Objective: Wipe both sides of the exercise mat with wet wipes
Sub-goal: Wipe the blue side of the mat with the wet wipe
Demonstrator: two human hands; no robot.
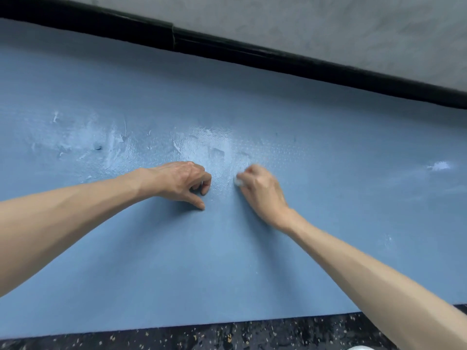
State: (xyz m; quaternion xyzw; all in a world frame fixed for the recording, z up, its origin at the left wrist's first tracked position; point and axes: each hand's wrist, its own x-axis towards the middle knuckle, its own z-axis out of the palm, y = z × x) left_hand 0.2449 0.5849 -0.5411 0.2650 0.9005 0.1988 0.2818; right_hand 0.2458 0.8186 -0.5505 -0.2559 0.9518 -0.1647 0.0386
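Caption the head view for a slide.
Right hand presses a white wipe on the blue mat; left hand rests alongside.

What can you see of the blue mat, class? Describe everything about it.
The mat is blue, foam-like with a fine texture, lying flat on a dark speckled floor. Whitish worn patches and small dents mark its middle. Its far edge meets a black skirting. The left hand rests on it with curled fingers; the right hand presses a white wipe onto it.
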